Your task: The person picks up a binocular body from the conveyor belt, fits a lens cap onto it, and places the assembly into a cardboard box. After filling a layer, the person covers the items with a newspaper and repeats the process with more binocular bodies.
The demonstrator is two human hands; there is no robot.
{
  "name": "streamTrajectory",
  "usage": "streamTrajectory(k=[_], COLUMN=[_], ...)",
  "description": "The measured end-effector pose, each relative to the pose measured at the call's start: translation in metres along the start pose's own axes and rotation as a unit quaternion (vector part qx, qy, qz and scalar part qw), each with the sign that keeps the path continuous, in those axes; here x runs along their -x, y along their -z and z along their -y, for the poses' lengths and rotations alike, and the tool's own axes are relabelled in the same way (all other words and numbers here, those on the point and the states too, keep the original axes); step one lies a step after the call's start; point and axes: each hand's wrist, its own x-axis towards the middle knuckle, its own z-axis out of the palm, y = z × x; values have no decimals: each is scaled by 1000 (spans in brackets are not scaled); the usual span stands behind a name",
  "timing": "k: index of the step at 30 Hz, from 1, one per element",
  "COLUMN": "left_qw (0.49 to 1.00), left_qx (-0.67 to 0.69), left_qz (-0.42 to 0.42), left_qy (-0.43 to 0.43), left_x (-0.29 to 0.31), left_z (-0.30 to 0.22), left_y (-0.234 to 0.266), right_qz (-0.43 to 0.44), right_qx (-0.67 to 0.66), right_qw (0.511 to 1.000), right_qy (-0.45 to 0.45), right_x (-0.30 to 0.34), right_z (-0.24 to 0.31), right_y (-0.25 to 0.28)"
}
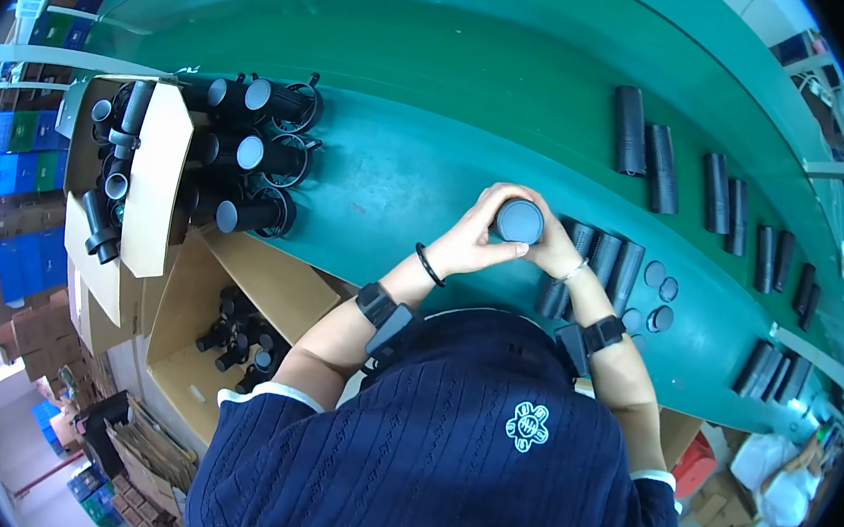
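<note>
Both my hands are closed round a dark cylinder [519, 222], held over the bench with its round grey end facing up. My left hand [477, 236] wraps its left side, the thumb lying across the near edge. My right hand [552, 243] grips it from the right, most of its fingers hidden. Just beyond my right wrist, several black ribbed tubes [603, 259] lie side by side on the bench. Next to them are several small dark round caps [654, 274]. The lower part of the held cylinder is out of sight.
Black tubes with ring collars [269, 155] lie in rows at the left of the green bench [392, 150]. An opened carton [160, 180] of similar parts adjoins them; another carton [184, 343] sits lower. More black tubes [659, 169] line the bench's far right side.
</note>
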Motion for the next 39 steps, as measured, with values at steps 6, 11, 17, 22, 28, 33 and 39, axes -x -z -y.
streamTrajectory(k=[6,11,17,22,28,33,39], left_qw=[983,966,928,922,899,971,997], left_qx=[163,108,169,161,172,163,-60], left_qz=[-70,-131,-94,-87,17,-47,-2], left_qy=[36,197,320,342,403,168,38], left_x=[-10,-7,-19,-13,-16,0,21], left_z=[5,40,63,70,67,33,10], left_y=[-4,0,-13,2,-38,-27,-15], right_qz=[-43,-283,-326,-136,-100,-97,-87], right_qx=[20,184,397,525,430,-109,-140], right_qw=[999,940,852,809,875,988,985], right_qy=[16,-52,-100,-229,-199,-48,-47], right_x=[-13,-66,-89,-7,28,41,38], right_z=[-8,-4,-24,27,15,-12,37], right_y=[2,61,153,86,11,31,5])
